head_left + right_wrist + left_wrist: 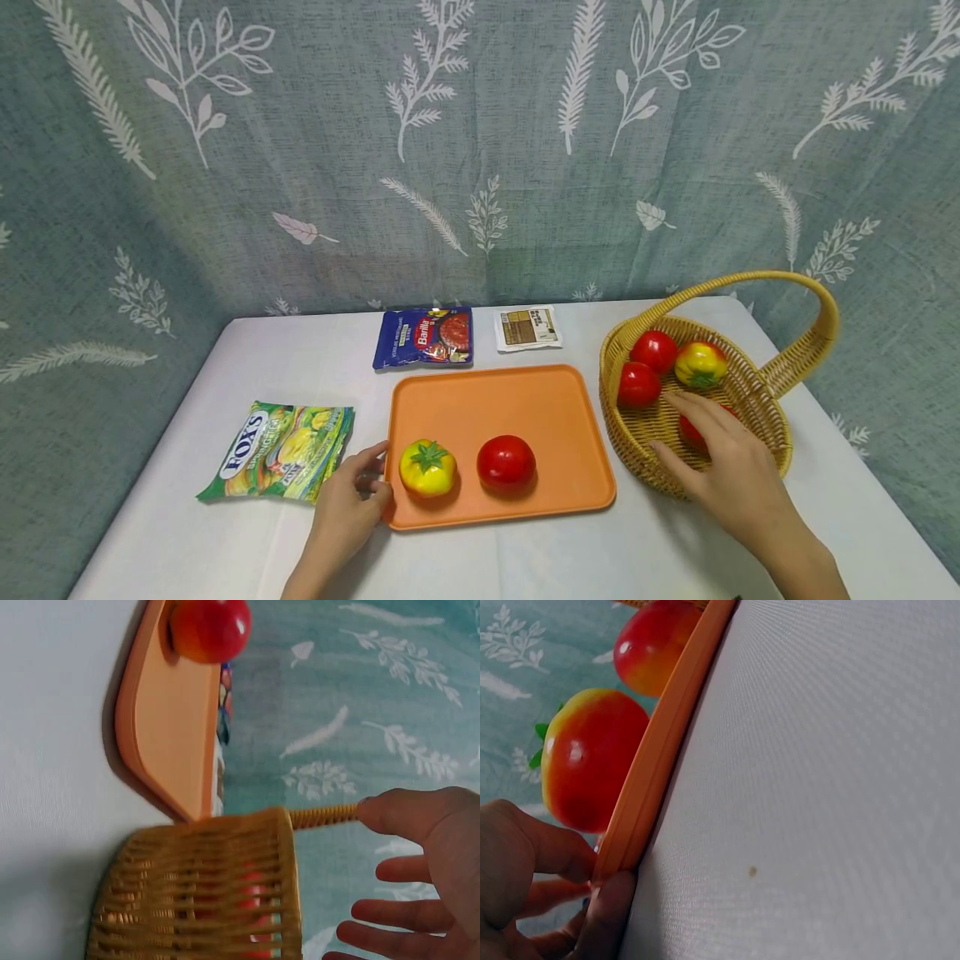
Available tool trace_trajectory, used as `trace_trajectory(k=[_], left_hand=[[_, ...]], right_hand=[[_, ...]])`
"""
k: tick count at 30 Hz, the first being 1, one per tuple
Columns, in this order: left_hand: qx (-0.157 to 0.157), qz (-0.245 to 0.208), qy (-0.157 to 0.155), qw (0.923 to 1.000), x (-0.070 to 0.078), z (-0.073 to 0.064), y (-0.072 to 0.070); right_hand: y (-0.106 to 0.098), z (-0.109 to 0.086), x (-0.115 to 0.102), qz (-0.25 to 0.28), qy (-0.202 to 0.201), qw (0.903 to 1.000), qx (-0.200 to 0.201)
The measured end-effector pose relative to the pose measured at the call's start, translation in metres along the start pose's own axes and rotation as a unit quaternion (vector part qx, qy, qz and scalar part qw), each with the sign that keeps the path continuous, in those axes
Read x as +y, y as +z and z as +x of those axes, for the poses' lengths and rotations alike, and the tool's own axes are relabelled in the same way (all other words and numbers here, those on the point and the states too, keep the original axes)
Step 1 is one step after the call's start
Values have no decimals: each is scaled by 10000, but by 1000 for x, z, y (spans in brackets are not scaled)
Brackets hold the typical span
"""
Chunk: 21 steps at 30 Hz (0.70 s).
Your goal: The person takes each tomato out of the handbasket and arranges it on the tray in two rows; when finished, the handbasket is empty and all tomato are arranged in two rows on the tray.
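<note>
My left hand is at the left edge of an orange tray, its thumb and finger pinching the rim near the front corner, as the left wrist view shows. On the tray sit a yellow-and-red tomato-like fruit with a green leafy top and a red round fruit. Over the front of a wicker basket hovers my right hand, fingers spread and holding nothing. Inside the basket are red fruits and a yellow-red one; another red fruit is partly hidden behind the right hand.
Left of the tray lies a green Fox's candy bag. Behind the tray are a blue Barilla pouch and a small white-and-brown packet. The basket's tall handle arches up at the right. A patterned curtain closes off the back.
</note>
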<state>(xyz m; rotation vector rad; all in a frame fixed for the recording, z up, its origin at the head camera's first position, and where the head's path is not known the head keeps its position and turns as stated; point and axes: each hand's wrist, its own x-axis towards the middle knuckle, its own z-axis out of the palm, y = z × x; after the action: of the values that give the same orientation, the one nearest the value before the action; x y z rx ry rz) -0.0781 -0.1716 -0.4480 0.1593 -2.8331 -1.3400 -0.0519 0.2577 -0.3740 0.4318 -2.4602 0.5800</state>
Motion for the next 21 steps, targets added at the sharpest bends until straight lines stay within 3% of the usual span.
trace_trajectory(k=[8, 15, 21], left_hand=[[7, 24, 16, 10000, -1, 0, 0], [-86, -61, -88, 9999, 0, 0, 0], [-22, 8, 0, 10000, -1, 0, 1]], right_hand=[[-6, -1, 10, -218, 480, 9985, -162], [-9, -1, 20, -268, 620, 9976, -156], [-9, -1, 30, -367, 715, 9965, -227]])
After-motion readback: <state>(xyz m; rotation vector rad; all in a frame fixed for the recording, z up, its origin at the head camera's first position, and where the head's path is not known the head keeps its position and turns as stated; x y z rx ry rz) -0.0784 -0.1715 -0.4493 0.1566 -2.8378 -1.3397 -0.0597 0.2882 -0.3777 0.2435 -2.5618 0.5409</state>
